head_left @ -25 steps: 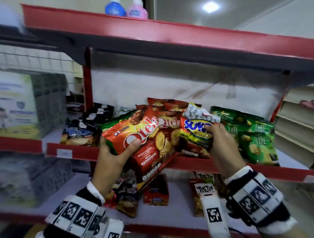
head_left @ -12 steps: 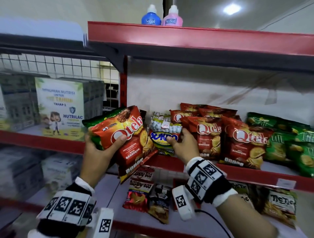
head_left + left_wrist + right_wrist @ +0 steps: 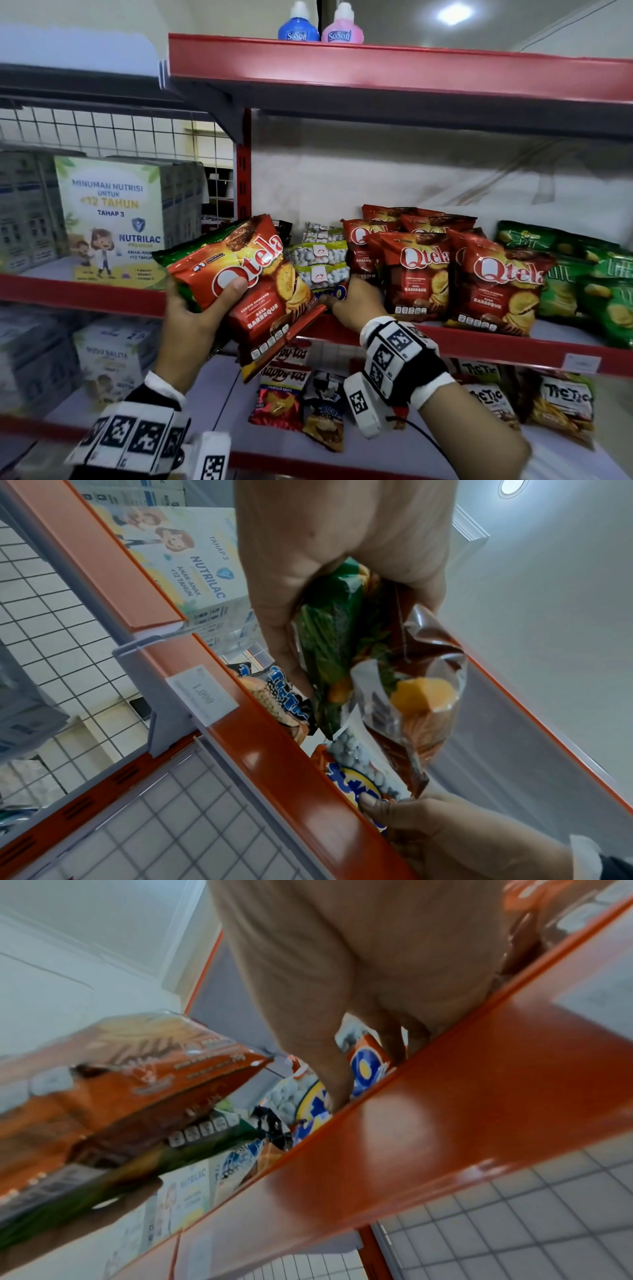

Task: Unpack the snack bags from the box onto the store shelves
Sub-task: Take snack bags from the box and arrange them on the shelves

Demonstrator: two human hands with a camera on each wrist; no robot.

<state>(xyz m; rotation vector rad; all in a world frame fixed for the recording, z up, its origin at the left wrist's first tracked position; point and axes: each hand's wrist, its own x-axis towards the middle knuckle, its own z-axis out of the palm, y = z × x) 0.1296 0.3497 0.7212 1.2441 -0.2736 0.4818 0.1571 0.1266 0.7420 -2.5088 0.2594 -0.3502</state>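
Observation:
My left hand (image 3: 205, 301) grips a small stack of snack bags, a red Qtela bag (image 3: 260, 274) on top and a green bag (image 3: 181, 250) under it, tilted in front of the middle shelf (image 3: 479, 346). In the left wrist view the fingers curl round the green bag (image 3: 329, 631) and the red one (image 3: 411, 696). My right hand (image 3: 356, 305) pinches the lower edge of a Sukro peanut bag (image 3: 322, 270), which stands at the shelf's front lip, left of the standing Qtela bags. The right wrist view shows fingers (image 3: 394, 1042) on that Sukro bag (image 3: 366, 1066).
Several red Qtela bags (image 3: 493, 281) and green bags (image 3: 603, 284) stand to the right on the same shelf. Nutrilac boxes (image 3: 113, 222) fill the left bay. Happy Tos (image 3: 284, 387) and Tic Tic bags (image 3: 561, 404) lie on the lower shelf. Two SoSoft bottles (image 3: 320, 29) stand on top.
My right hand has carried the Sukro bag leftward along the shelf, past the Qtela bags, down to the shelf's front edge. My left hand keeps its stack; the view has panned left.

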